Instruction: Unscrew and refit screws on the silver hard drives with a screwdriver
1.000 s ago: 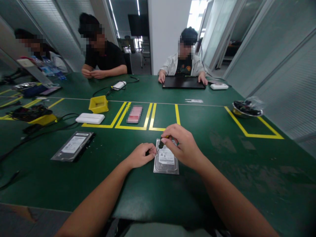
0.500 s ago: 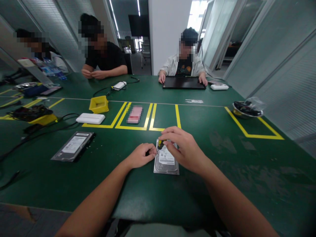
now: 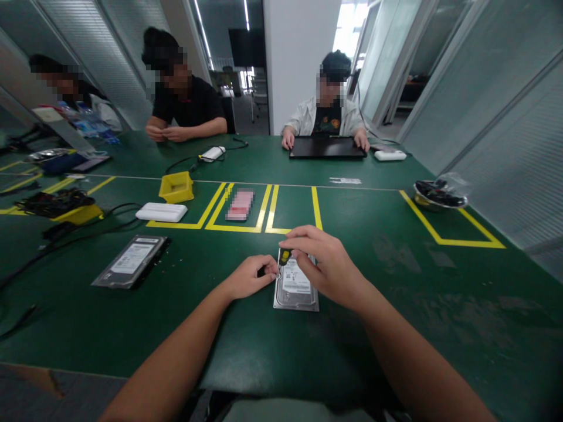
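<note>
On the near part of the green table [image 3: 417, 328], straight ahead of the person, a silver hard drive [image 3: 296, 288] lies flat with its white label up. The right hand [image 3: 328, 266] arches over the drive's far end and hides it; its thumb and fingers are pinched around the yellow-and-black handle of a small screwdriver [image 3: 284, 258], which stands nearly upright with its tip at the drive's far left corner. The left hand [image 3: 250, 276] rests curled on the table touching the drive's left edge, fingers closed about something small and dark that cannot be made out. To the left, well apart, a second hard drive [image 3: 131, 261] lies flat, with tiny specks, perhaps screws, just beside it, and black cables [image 3: 70, 234] trail past. Beyond are yellow tape lines [image 3: 270, 208], a flat white box [image 3: 160, 211], a yellow bin [image 3: 176, 186] and, to the far right, a metal bowl [image 3: 440, 196] of dark parts. At the far edge a person in a white jacket rests both hands on a black laptop [image 3: 328, 147]; two more people sit farther left.
</note>
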`<state>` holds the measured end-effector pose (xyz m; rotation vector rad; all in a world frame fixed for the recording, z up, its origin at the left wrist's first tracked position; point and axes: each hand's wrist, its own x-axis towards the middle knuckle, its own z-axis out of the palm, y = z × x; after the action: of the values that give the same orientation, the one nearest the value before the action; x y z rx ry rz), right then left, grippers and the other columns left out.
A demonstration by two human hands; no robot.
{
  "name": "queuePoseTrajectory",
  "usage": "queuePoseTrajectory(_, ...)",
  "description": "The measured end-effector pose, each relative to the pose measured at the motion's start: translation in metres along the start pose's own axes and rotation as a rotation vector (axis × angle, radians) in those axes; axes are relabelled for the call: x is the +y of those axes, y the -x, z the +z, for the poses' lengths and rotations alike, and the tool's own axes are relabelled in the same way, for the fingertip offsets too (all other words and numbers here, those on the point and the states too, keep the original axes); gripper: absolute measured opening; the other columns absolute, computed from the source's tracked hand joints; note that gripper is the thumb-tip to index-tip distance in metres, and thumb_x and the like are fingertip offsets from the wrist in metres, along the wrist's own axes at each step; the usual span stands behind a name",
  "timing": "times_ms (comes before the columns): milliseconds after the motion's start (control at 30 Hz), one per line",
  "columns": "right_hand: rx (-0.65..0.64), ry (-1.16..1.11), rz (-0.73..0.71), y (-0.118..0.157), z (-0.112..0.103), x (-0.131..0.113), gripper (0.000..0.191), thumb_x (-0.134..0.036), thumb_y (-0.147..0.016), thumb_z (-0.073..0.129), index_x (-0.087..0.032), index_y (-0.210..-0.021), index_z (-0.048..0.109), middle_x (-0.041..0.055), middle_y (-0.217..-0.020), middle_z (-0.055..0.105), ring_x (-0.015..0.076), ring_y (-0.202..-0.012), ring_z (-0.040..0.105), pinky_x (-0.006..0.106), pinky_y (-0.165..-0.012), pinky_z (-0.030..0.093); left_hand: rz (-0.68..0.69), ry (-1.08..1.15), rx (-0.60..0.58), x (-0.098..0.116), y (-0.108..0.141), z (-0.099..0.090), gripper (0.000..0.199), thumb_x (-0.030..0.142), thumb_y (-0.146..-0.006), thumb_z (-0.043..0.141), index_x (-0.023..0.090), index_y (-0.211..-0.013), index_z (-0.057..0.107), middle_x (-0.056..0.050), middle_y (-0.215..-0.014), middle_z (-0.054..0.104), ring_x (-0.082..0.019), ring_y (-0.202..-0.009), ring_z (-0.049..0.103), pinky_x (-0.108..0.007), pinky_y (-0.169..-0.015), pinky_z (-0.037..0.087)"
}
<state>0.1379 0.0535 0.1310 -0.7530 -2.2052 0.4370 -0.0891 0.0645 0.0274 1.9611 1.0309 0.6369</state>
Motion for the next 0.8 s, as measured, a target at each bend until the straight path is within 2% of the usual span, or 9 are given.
queuePoseTrajectory(300, -0.023, -0.001, -0.052, 0.0000, 0.0051, 0.0007, 0.021, -0.011, -0.091, 0.053, -0.014, -0.106, 0.067, 0.0103, -0.107, 0.060, 0.0179, -0.099, 0.060, 0.032, -0.087, 0.050, 0.005, 0.008, -0.008, -0.0041, -0.0010, 0.0009, 0.015, 0.023, -0.087, 0.059, 0.014, -0.098, 0.065, -0.002, -0.090, 0.065, -0.016, -0.082, 0.057, -0.026, -0.076, 0.045)
queuePoseTrajectory(467, -0.015, 0.024, -0.083, -0.0002, 0.0086, 0.0024, 0.019, -0.011, -0.092, 0.051, -0.014, -0.103, 0.066, 0.0099, -0.104, 0.064, 0.0186, -0.100, 0.060, 0.033, -0.087, 0.050, 0.005, -0.016, -0.004, -0.0043, -0.0015, 0.0014, 0.013, 0.021, -0.086, 0.060, 0.014, -0.095, 0.065, -0.002, -0.087, 0.065, -0.015, -0.080, 0.057, -0.026, -0.075, 0.045)
queuePoseTrajectory(633, 0.007, 0.041, -0.127, -0.0018, 0.0102, 0.0038, 0.025, -0.011, -0.092, 0.050, -0.011, -0.111, 0.066, 0.0107, -0.111, 0.071, 0.0196, -0.109, 0.062, 0.037, -0.098, 0.048, 0.007, -0.027, 0.015, -0.0048, -0.0014, 0.0018, 0.006, 0.019, -0.084, 0.061, 0.014, -0.086, 0.063, 0.000, -0.080, 0.061, -0.014, -0.074, 0.054, -0.024, -0.070, 0.042)
queuePoseTrajectory(800, -0.029, 0.037, -0.119, -0.0016, 0.0068, 0.0045, 0.030, -0.008, -0.092, 0.046, -0.013, -0.114, 0.066, 0.0111, -0.119, 0.071, 0.0195, -0.114, 0.063, 0.041, -0.101, 0.048, 0.019, -0.038, 0.008, -0.0024, -0.0021, 0.0016, 0.004, 0.018, -0.084, 0.060, 0.015, -0.084, 0.061, 0.001, -0.078, 0.059, -0.014, -0.073, 0.053, -0.025, -0.070, 0.041)
